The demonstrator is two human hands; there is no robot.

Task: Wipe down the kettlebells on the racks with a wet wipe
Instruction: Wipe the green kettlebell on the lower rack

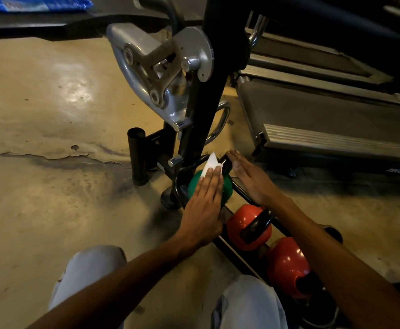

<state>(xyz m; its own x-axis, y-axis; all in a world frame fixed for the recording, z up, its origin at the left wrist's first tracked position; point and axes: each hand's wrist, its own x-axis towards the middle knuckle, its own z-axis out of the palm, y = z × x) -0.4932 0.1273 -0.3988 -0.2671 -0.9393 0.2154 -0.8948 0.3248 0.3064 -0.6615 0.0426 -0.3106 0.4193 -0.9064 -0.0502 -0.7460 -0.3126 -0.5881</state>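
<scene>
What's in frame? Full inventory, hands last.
green kettlebell: 1, green, far end of rack
red kettlebells: 2, red, nearer on rack
wet wipe: 1, white, on green kettlebell
rack: 1, black, on floor
wipes pack: 1, blue, top left
exercise machine: 1, silver and black, centre
treadmill: 1, grey, right
left hand: flat, pressing wipe
right hand: fingers straight, beside green kettlebell's handle

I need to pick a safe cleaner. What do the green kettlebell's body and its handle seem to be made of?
Green kettlebell: body looks vinyl- or rubber-coated, smooth with a dull sheen. Its handle: bare black metal by the look, probably painted; coating can't be confirmed.
</scene>
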